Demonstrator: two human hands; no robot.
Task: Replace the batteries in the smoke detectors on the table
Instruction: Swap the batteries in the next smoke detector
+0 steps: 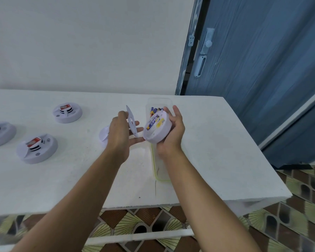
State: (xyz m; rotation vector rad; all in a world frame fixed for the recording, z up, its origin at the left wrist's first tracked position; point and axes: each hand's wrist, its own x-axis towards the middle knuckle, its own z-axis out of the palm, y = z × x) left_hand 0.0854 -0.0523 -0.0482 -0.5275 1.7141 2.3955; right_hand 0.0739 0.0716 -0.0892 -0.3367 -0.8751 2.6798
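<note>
Gripping an open smoke detector [157, 130] in the right hand [171, 135], fingers curled round its rim, open back tilted toward the camera, above the right part of the white table [62, 179]. Inside it, batteries [153, 122] in blue and yellow wraps. Pinching a thin round cover plate [132, 122] in the left hand [119, 137], plate on edge, just left of the detector and apart from it. Hands close together, not touching each other; left fingertips near the detector's rim, contact impossible to tell. Behind the right hand, a clear box [158, 102] with loose batteries [155, 110]. Nearer, under the right wrist, a clear lid [160, 171] with a yellow-green edge, flat on the table. Partly hidden behind the left hand, a white piece [104, 133], too covered to identify. On the left of the table, well apart from the hands, three more smoke detectors [37, 149], each with a red label on top. Far right, a blue door [262, 70]
</note>
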